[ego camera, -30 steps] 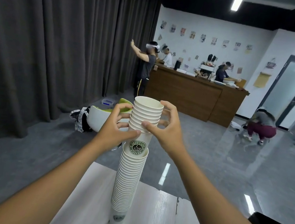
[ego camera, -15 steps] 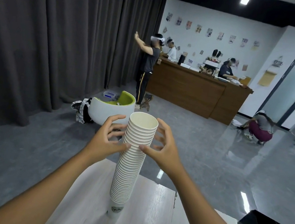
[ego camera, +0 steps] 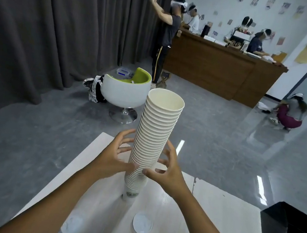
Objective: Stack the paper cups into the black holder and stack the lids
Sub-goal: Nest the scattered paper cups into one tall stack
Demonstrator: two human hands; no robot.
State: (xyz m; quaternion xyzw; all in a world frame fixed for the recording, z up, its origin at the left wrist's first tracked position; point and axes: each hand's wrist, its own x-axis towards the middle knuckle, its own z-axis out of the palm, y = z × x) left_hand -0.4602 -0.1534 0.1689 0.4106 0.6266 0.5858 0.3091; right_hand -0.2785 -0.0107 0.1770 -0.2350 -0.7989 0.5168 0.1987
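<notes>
Tall cup stack (ego camera: 153, 142) leans toward 1 o'clock on desk (ego camera: 214, 213); left hand (ego camera: 115, 160) and right hand (ego camera: 168, 170) cup it, fingers (ego camera: 124, 148) spread, barely touching. Nudge risks toppling.

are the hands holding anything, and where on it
Both hands cup the cup stack low down: left hand and right hand on opposite sides, thumbs touching it, other fingers spread. A firm grip cannot be told.
</notes>
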